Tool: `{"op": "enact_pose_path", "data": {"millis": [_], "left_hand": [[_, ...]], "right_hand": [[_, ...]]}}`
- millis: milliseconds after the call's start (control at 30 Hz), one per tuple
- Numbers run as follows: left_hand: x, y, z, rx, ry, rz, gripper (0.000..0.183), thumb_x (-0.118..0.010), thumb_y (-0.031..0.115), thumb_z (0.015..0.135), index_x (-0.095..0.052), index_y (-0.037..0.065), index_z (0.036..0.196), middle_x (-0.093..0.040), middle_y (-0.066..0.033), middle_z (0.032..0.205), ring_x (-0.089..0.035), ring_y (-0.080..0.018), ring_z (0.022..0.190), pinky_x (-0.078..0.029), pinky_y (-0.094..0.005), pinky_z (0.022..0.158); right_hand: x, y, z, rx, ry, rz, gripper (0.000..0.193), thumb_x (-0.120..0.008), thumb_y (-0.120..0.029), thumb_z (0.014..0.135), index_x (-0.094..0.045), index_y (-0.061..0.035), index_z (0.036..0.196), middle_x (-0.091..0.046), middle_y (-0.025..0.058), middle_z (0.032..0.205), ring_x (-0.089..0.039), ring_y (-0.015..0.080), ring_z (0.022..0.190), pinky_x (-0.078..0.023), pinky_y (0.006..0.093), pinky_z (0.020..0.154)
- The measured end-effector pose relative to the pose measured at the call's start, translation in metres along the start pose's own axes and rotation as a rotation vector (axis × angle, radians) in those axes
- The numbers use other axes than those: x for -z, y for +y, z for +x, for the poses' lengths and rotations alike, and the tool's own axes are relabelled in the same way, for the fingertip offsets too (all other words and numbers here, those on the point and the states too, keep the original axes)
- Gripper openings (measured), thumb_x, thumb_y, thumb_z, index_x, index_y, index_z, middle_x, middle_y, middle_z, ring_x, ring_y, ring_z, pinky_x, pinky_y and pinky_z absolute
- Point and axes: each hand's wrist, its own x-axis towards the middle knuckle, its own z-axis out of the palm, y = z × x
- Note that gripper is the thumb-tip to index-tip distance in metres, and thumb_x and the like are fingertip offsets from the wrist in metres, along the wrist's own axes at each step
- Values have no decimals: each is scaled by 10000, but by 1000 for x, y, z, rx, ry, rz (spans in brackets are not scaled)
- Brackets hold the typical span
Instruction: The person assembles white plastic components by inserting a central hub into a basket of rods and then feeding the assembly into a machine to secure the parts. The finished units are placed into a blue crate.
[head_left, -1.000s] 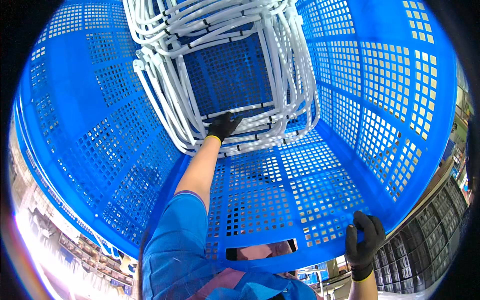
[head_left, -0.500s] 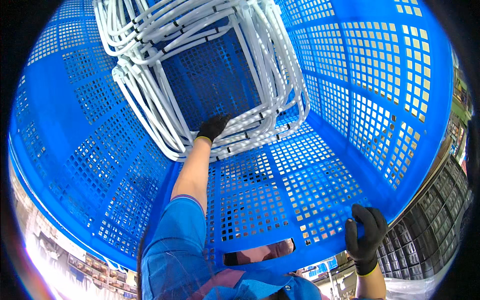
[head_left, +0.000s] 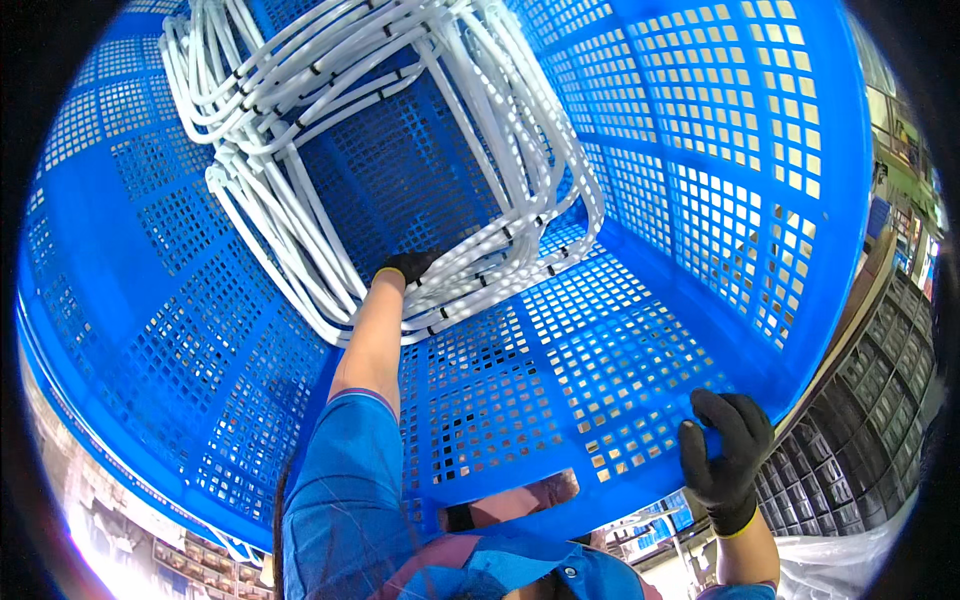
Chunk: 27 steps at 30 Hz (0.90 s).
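Observation:
White tube frames with small black bands lie stacked in a deep blue plastic basket. They are roughly square, with rounded corners. Gloved in black, my left hand reaches down inside the near side of the stack, against the tubes. Its fingers are mostly hidden, so their grip cannot be made out. My right hand, in a matching black glove, is curled over the basket's near right rim, its thumb on the inner side.
Perforated walls rise around the frames, and a handle slot is cut in the near wall. Stacked black crates stand outside on the right. A second cluster of white frames lies toward the far left.
My left hand has sunk deeper among the tubes, and less of its glove shows. The basket and frames have shifted slightly left in view. My right hand stays at the rim.

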Motion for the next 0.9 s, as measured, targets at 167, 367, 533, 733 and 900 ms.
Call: {"op": "enact_pose_path", "data": {"millis": [167,367,533,733,900], "left_hand": [[16,17,-38,-59,-53,-4,700,-372,606,896,-422,141,1417,-353,-116,1489,-327,-302,1367,-229,-389,1142],[61,66,-140,137,-276,-65,406,-495,360,925,-623,112,1220,-590,-169,1252,-535,-292,1174,-376,-394,1024],[123,99,-241,48,-394,-19,396,-506,309,921,-596,100,1244,-578,-161,1267,-525,-276,1186,-371,-387,1034],[131,102,-349,-53,-437,-28,395,-519,248,915,-565,85,1272,-563,-152,1284,-514,-258,1200,-365,-378,1047],[54,90,-429,-174,-385,-124,405,-530,197,911,-538,72,1295,-551,-145,1298,-504,-242,1213,-361,-371,1057]], "right_hand": [[-2,2,-1,14,68,38,220,-707,-137,707,-667,-46,903,-634,103,731,-593,276,598,-457,376,546],[-6,8,-3,68,214,88,163,-677,-120,737,-661,-65,889,-644,101,752,-612,277,617,-470,374,546],[-4,9,-16,134,391,352,111,-608,-63,781,-642,-37,883,-645,128,789,-615,258,665,-474,362,578],[-52,-77,-96,-358,91,1357,153,-572,-84,892,-640,16,986,-645,97,925,-613,164,858,-495,275,755],[-87,-142,-76,-532,-12,1631,265,-456,-223,965,-603,-25,1061,-653,94,959,-600,195,855,-463,349,845]]}}
